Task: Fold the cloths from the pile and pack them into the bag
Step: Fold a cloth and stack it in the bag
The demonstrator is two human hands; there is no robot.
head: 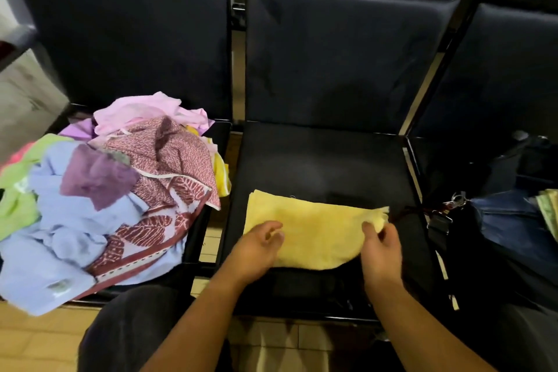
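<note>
Head view: a soft, rectangular yellow cloth (314, 232) lies flat on the front half of the black padded middle seat (317, 160) in a row of dark chairs, directly before me.

(a) My left hand (259, 246) sits at the 8 o'clock edge of the yellow cloth. Its fingers are loosely curled over the fabric, and motion blur keeps me from telling whether they grip it or only rest there.

(b) My right hand (382, 246) is at the 3 o'clock corner of the yellow cloth. Its fingers are bent round that corner and pinch it, so the frayed tip stands up slightly above my knuckles.

(c) At 9 o'clock from the yellow cloth, on the neighbouring seat, is the pile of crumpled cloths (105, 190): pale blue, lilac, pink, lime green and a maroon leaf print, some spilling over the seat's front edge.

(d) At 3 o'clock, on the right-hand seat, stands the black fabric bag (483, 251). It is open at the top and shows blue denim fabric (507, 220) and a metal clip (457, 201) at its near rim.
</note>
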